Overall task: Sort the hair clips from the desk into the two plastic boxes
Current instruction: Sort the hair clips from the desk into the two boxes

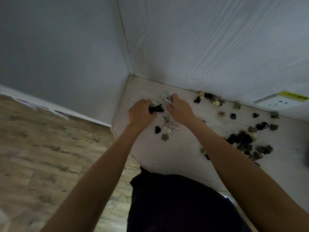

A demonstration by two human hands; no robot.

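My left hand (pixel 140 113) curls around a bunch of black hair clips (pixel 156 108) near the desk's far left corner. Just to the right, my right hand (pixel 179 108) grips a clear, thin-edged thing that looks like a plastic box (pixel 167 97), tilted up off the desk. Below the hands lie a second clear plastic piece (pixel 169 126), a single black clip (pixel 157 129) and a grey flower clip (pixel 164 137). Many more black, grey and pale yellow clips are scattered to the right, with a dense pile (pixel 242 139) beside my right forearm.
The white desk (pixel 150 156) sits in a corner between two walls. A row of clips (pixel 209 97) lies along the back wall. A wall socket (pixel 277 102) with a yellow label is at the far right. Wooden floor (pixel 50 148) lies beyond the desk's left edge.
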